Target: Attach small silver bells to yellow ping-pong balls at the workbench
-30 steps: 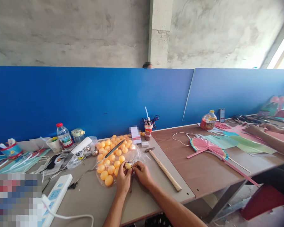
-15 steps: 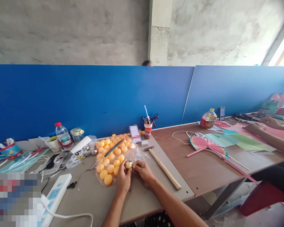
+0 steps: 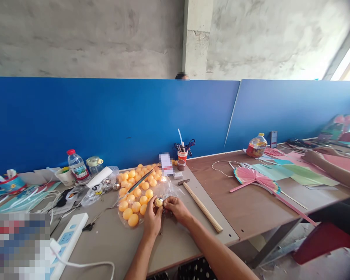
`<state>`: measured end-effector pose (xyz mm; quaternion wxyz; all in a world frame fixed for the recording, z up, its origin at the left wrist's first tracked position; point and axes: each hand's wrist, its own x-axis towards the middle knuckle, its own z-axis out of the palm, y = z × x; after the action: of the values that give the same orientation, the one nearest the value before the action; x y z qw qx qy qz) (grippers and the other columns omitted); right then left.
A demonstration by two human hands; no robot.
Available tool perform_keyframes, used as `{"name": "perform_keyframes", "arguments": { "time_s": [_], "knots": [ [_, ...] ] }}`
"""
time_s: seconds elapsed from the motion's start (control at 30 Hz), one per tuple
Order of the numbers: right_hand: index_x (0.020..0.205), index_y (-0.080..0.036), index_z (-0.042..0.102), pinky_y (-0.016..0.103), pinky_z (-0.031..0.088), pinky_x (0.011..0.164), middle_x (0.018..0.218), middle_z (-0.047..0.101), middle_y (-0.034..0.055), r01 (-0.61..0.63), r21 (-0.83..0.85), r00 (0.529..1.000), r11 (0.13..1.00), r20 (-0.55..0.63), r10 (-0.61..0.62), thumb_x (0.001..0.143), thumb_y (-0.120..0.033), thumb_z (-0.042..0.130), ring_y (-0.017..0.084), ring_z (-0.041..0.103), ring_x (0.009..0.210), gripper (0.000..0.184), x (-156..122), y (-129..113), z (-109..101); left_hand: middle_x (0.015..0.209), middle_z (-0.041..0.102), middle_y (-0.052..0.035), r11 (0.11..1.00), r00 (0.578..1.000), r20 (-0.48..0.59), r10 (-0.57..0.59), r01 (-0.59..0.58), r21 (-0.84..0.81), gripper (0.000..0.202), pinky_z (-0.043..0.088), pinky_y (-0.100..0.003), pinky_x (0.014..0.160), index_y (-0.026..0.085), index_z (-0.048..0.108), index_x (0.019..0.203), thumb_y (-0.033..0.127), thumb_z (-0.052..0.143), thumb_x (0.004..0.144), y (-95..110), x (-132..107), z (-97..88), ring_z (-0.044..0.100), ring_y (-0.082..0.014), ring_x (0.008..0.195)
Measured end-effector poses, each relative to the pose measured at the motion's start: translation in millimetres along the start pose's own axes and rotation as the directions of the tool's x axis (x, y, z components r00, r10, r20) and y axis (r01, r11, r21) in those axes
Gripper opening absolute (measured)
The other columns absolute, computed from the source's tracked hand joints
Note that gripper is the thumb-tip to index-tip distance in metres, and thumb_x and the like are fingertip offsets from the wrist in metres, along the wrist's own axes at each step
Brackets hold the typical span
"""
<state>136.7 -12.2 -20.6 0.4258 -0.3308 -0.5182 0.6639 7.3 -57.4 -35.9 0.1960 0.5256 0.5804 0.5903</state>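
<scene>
A small shiny ball (image 3: 159, 201), silver with a gold tint, is gripped between the thumb and fingers of my left hand (image 3: 152, 218). From the other side, my right hand (image 3: 177, 209) pinches at the ball's right edge; its fingertips hide what exactly they touch. Just beyond my hands, many orange table tennis balls (image 3: 133, 220) lie in and on a clear plastic bag (image 3: 172, 189). Across them rests a slim dark tool (image 3: 140, 181). A hammer (image 3: 202, 208) with a wooden handle lies to the right of my hands.
On the left are a white power strip (image 3: 70, 241), cables, a water bottle (image 3: 78, 168) and a foil-like ball (image 3: 116, 186). A paper cup of tools (image 3: 182, 154) stands by the blue partition (image 3: 111, 120). At right lie a pink fan (image 3: 256, 179) and a co-worker's arms (image 3: 323, 163).
My hands keep almost the same place and grip around the shiny ball. The whole view has shifted very slightly; the co-worker's hand at the far right has moved a little.
</scene>
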Motion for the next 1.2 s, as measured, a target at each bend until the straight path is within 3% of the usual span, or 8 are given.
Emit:
{"name": "perform_keyframes", "arguments": {
  "time_s": [0.37,0.6,0.67,0.77,0.87,1.03,1.2],
  "knots": [
    [0.064,-0.018,0.055,0.022,0.031,0.049,0.052,0.058,-0.0040,-0.002,0.045,1.000,0.999,-0.002,0.002,0.059,-0.039,0.077,0.009,0.046,0.048,0.031,1.8,3.2,-2.2,0.120,0.067,-0.0129,0.996,0.997,-0.015,0.070,-0.070,0.053,0.038,0.049,-0.043,0.098,0.020,0.061,0.115,0.027,0.058,0.077,1.6,-2.5,2.2,0.061,-0.0279,0.114],
    [0.063,-0.019,0.054,0.022,0.029,0.047,0.051,0.056,-0.0044,0.016,-0.082,0.996,0.996,-0.084,-0.023,0.063,-0.037,0.075,0.009,0.042,0.047,0.028,2.0,3.2,0.4,0.119,0.066,-0.0136,0.997,0.997,-0.010,0.077,-0.076,0.027,0.039,0.048,-0.043,0.100,0.020,0.060,0.114,0.026,0.059,0.076,-2.3,-3.7,4.0,0.060,-0.0292,0.117],
    [0.063,-0.019,0.054,0.022,0.028,0.045,0.050,0.055,-0.0047,-0.003,-0.065,0.996,0.998,-0.087,-0.002,0.062,-0.039,0.074,0.009,0.040,0.045,0.029,1.4,2.0,2.9,0.119,0.066,-0.0139,0.999,0.999,-0.011,0.033,-0.032,0.005,0.039,0.048,-0.043,0.100,0.019,0.060,0.114,0.028,0.060,0.075,-2.1,-2.8,4.0,0.060,-0.0290,0.116],
    [0.065,-0.020,0.053,0.023,0.032,0.046,0.049,0.052,-0.0052,-0.004,0.092,0.997,0.996,-0.076,0.011,0.064,-0.042,0.072,0.009,0.041,0.043,0.029,-0.1,-2.5,5.8,0.117,0.066,-0.0146,0.993,0.997,-0.006,-0.075,0.074,-0.094,0.043,0.052,-0.044,0.094,0.018,0.058,0.113,0.034,0.063,0.074,2.4,0.0,2.7,0.065,-0.0286,0.108],
    [0.068,-0.019,0.055,0.026,0.042,0.056,0.058,0.056,-0.0020,0.097,0.242,0.993,0.965,-0.095,-0.076,0.066,-0.043,0.070,0.012,0.051,0.051,0.028,-2.0,-10.2,4.4,0.105,0.070,-0.0120,0.951,0.982,0.014,-0.188,0.186,-0.248,0.045,0.057,-0.043,0.084,0.018,0.056,0.111,0.037,0.064,0.071,11.7,3.4,0.7,0.070,-0.0275,0.093],
    [0.072,-0.019,0.060,0.032,0.047,0.071,0.075,0.063,0.0030,0.182,0.292,0.982,0.939,-0.093,-0.162,0.067,-0.044,0.070,0.016,0.059,0.063,0.028,-3.9,-22.4,-5.6,0.091,0.070,-0.0055,0.834,0.946,0.077,-0.316,0.315,-0.452,0.042,0.060,-0.041,0.073,0.019,0.056,0.102,0.041,0.068,0.068,23.0,7.3,-0.8,0.072,-0.0250,0.076],
    [0.073,-0.018,0.061,0.032,0.047,0.072,0.075,0.062,0.0022,0.184,0.305,0.982,0.935,-0.088,-0.164,0.066,-0.044,0.072,0.015,0.059,0.064,0.029,-1.7,-23.8,-15.0,0.081,0.065,-0.0007,0.805,0.932,0.077,-0.354,0.345,-0.482,0.041,0.060,-0.039,0.067,0.020,0.055,0.097,0.043,0.070,0.067,23.3,8.2,-2.1,0.071,-0.0218,0.066]
  ]
}}
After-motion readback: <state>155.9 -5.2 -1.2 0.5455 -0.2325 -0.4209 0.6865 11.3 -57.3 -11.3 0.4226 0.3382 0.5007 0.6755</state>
